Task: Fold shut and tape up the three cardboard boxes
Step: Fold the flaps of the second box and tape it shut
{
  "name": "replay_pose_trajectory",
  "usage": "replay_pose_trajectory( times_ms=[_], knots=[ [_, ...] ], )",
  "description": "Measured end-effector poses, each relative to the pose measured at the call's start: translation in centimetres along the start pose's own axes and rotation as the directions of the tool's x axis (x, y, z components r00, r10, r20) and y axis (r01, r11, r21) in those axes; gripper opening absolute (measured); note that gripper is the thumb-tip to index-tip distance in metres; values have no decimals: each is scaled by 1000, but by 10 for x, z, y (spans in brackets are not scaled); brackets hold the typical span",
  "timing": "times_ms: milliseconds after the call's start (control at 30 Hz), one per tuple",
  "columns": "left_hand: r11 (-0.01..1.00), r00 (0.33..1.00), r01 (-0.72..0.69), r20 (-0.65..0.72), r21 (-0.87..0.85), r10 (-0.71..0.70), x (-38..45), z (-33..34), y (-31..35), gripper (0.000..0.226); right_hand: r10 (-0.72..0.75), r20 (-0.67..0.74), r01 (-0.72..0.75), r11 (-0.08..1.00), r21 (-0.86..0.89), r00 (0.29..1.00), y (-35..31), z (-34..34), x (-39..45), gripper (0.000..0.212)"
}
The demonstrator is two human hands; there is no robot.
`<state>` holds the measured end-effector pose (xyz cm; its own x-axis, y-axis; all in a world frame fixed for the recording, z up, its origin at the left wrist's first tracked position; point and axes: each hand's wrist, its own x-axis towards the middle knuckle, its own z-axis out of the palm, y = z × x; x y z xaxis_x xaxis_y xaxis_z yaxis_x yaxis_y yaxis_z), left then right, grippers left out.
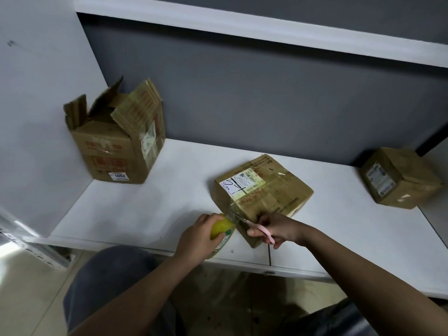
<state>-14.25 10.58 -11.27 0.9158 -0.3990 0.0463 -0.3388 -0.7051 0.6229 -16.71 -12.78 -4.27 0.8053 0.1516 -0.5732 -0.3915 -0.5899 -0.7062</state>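
Looks to me like packing or storage corner, stockroom sort of place. I see plain white shelf unit: work shelf (150, 214) at waist level, second shelf board (242, 23) above, white side panel (36, 93) at left, grey back wall (242, 98). Perforated metal upright (14, 241) at lower left suggests warehouse racking. Used cardboard shipping boxes with courier labels on shelf: open box (114, 146), taped box (261, 195), third box (397, 178). Pale tiled floor (29, 299) below. I cannot tell more.
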Motion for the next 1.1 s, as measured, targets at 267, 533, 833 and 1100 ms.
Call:
replay_pose_trajectory(
  times_ms=[267, 533, 833, 1100],
  knots=[
    [978, 996, 90, 8, -188, -90, -3, -2, -2, 43, -19, -140, 3, 993, -116, 990, 3, 2, 6, 33],
    [904, 987, 144, -11, -403, -162, -15, -14, -10, 42, -47, -263, -124, 792, -597, 964, 9, 21, 5, 47],
    [922, 992, 64, -73, -383, -99, -19, -36, 9, 42, 0, -14, -2, 995, -105, 1000, 58, 0, -48, 9],
    [892, 986, -165, -59, -420, 155, -1, -41, 74, 44, -49, -515, 162, 971, 176, 856, 114, -35, -115, 16]
  ],
)
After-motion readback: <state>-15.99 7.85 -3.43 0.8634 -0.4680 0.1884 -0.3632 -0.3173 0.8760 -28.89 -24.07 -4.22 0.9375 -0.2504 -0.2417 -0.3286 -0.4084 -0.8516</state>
